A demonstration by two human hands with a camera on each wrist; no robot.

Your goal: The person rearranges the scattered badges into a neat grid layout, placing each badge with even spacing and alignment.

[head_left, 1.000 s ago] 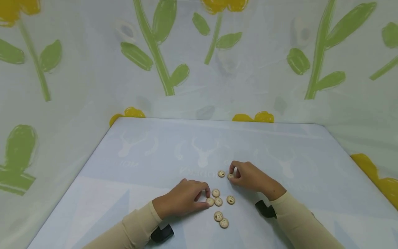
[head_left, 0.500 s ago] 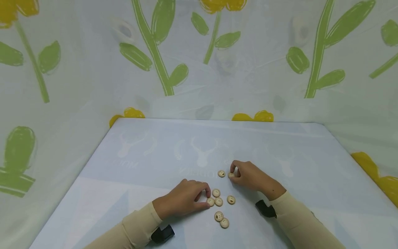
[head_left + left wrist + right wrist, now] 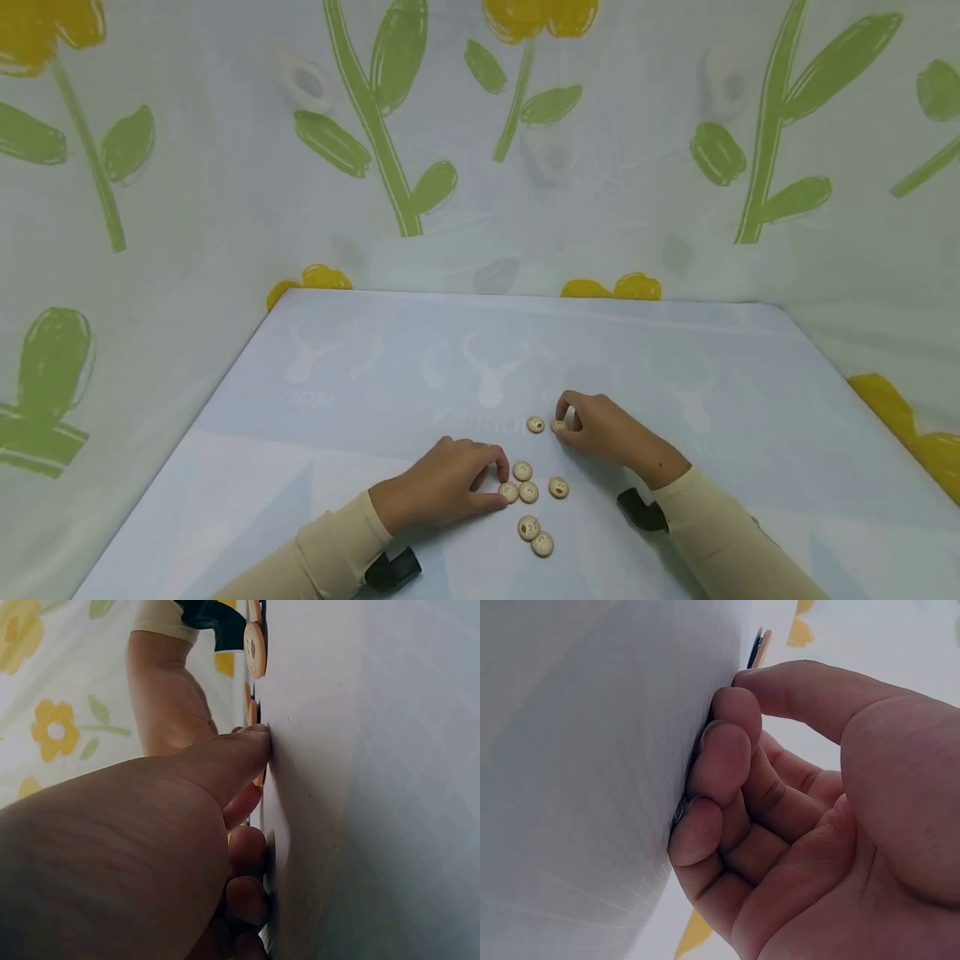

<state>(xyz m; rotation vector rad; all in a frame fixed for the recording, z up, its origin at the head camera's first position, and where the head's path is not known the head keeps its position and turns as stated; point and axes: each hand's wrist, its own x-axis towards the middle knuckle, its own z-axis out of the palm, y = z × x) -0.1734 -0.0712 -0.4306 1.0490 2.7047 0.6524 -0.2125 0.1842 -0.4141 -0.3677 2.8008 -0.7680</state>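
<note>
Several small, round, pale wooden buttons with dark marks lie on the table in the head view. My left hand (image 3: 442,483) pinches a button (image 3: 508,492) between thumb and index finger, at the left end of a cluster with two more buttons (image 3: 528,492). My right hand (image 3: 611,427) pinches another button (image 3: 558,425) farther back, just right of a lone button (image 3: 535,425). The fingers partly cover both held buttons. In the left wrist view the thumb (image 3: 240,754) lies along the tabletop. The right wrist view shows curled fingers (image 3: 724,761) touching the table, their held button hidden.
A single button (image 3: 558,487) lies right of the cluster. Two touching buttons (image 3: 528,527) lie nearer the person. The pale table (image 3: 360,367) ends at a flower-printed curtain (image 3: 600,192). Black wrist cameras (image 3: 393,570) sit under both sleeves.
My right hand has nudged its button very slightly away and to the right, level with the lone button beside it. The left hand stays still. The head view has tilted a little.
</note>
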